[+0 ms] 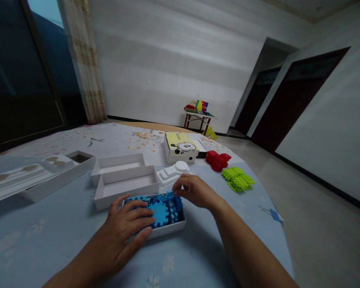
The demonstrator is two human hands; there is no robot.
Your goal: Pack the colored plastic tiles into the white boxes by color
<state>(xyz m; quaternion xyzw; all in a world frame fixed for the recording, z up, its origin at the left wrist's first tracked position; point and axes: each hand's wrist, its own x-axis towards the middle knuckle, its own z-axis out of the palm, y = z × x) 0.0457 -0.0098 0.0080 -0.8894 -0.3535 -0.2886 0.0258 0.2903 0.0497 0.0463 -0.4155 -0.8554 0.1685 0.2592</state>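
Note:
A shallow white tray (pixel 171 229) near the table's front edge holds several blue interlocking plastic pieces (pixel 163 210). My left hand (pixel 124 232) lies flat on the left part of the blue pieces, fingers stretched out and slightly apart. My right hand (pixel 195 191) reaches in from the right, its fingertips pinched on a blue piece at the tray's far right corner. A pile of red pieces (pixel 217 160) and a pile of green pieces (pixel 238 178) lie on the table to the right, beyond my right hand.
Two empty white box trays (pixel 124 180) stand just behind the blue pieces, with a white plastic insert (pixel 172 173) beside them. A yellow cartoon-mouse box (pixel 181 147) sits further back. A long white box with a lid (pixel 45 172) lies at the left. The table edge curves along the right.

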